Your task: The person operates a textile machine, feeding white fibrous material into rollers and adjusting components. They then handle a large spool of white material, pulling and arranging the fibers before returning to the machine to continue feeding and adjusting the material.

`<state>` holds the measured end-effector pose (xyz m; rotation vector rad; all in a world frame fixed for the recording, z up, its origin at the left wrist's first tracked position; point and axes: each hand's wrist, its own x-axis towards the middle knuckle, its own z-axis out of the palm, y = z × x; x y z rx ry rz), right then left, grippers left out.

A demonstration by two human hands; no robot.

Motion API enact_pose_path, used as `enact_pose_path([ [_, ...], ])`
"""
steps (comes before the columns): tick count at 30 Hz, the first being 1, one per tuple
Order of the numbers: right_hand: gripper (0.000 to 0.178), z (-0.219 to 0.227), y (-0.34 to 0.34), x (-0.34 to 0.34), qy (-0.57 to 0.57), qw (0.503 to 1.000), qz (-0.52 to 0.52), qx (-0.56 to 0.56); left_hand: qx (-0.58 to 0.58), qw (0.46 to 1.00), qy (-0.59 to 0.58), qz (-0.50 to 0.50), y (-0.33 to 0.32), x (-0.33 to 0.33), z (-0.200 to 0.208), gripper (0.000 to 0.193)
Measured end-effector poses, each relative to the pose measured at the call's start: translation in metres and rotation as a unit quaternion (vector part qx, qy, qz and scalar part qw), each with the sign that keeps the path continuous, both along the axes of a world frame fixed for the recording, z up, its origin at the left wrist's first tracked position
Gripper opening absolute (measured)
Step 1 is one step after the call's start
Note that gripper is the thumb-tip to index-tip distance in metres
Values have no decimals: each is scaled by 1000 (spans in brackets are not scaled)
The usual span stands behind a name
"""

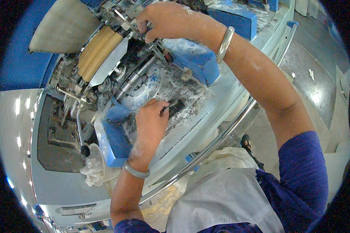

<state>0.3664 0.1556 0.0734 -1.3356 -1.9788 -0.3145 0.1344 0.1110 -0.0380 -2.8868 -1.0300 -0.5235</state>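
My left hand [151, 122], with a bangle at the wrist, is closed around a thin dark tool [169, 105]. The tool's tip points right over the lint-covered machine bed [182, 91]; its exact kind is not clear. Higher up, my right hand [165, 21] bends its fingers down at the metal mechanism [124, 19] beside the roller. Thumb and forefinger curl toward each other there, and what they grip is hidden. Between the hands lie a metal shaft [134, 79] and a grooved tan roller [99, 52] with a pale plate along it.
A large pale cone [64, 29] sits at the upper left. Blue guards [112, 143] flank the bed. A black-knobbed lever [84, 149] sticks out beside a pale cup of white fluff [94, 167]. A metal rail [206, 155] runs along the front.
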Motion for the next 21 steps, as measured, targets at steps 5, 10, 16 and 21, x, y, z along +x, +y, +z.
enact_pose_path([
  [5,27,0,0,0,31,999,8,-12,74,994,48,-57,-18,2,5,24],
  [10,26,-2,2,0,13,1000,-5,4,64,992,73,-74,-32,-8,19,30],
  [16,22,1,-4,-2,9,1000,7,7,64,992,85,-61,-8,-4,11,24],
  [21,23,2,-8,-2,1,1000,-9,4,16,998,-44,36,43,10,6,19],
])
